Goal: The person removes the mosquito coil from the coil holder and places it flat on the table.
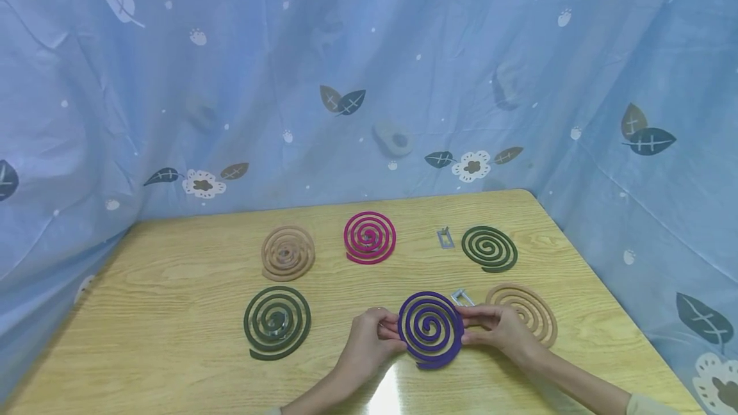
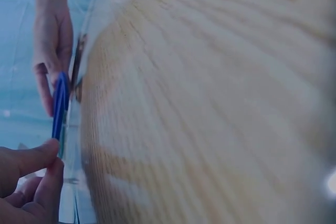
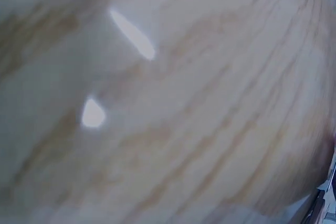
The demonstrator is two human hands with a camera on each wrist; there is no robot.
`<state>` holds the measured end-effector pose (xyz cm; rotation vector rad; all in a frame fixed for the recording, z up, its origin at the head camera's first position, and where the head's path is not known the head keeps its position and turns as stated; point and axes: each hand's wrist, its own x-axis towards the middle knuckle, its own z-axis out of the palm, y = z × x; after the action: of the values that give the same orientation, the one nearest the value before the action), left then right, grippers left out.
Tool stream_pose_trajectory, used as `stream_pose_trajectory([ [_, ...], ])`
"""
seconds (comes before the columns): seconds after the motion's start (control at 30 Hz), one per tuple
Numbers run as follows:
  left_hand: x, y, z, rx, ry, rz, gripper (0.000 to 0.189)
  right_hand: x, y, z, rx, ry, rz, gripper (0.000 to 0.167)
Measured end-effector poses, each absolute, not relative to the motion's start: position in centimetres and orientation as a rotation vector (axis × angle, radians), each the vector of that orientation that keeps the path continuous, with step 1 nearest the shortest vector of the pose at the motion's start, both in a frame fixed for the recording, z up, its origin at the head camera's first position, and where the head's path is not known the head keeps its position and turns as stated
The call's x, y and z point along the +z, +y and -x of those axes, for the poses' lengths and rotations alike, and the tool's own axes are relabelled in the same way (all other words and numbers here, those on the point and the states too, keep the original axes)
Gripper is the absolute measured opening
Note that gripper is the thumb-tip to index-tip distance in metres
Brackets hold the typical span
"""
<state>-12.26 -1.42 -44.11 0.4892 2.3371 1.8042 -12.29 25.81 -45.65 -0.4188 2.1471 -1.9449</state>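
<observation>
Two green mosquito coils (image 1: 489,248), two tan coils (image 1: 287,255), one magenta coil (image 1: 369,237) and two uncovered metal stands (image 1: 446,237) sit on the table (image 1: 173,312). Between left hand (image 1: 371,337) and right hand (image 1: 503,330), each grip pinching an edge, is one flat purple spiral coil (image 1: 430,326).

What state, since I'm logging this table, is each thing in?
Purple coil: held by left hand and right hand
Pink coil: whole, lying unheld
Left green coil: whole, lying unheld
Left tan coil: whole, lying unheld
Right green coil: whole, lying unheld
Right tan coil: lying unheld, partly hidden
Far metal piece: lying unheld
Near metal piece: lying unheld
</observation>
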Motion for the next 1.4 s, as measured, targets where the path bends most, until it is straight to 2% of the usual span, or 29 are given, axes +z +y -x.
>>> stream_pose_trajectory([
  [0.2, -44.0, -1.2, 12.2, 1.76, 2.369, -0.495, 0.034, -45.3, 25.7, 12.4, -1.872, 2.207, 0.324, 0.055],
  [0.77, -43.9, -1.3, 12.4, 1.66, 2.449, -0.532, 0.029, -44.8, 25.2, 12.6, -1.785, 2.285, 0.335, 0.053],
  [1.4, -44.1, -1.7, 12.8, 1.596, 2.515, -0.604, 0.033, -44.6, 25.9, 13.6, -1.792, 2.138, 0.488, 0.053],
])
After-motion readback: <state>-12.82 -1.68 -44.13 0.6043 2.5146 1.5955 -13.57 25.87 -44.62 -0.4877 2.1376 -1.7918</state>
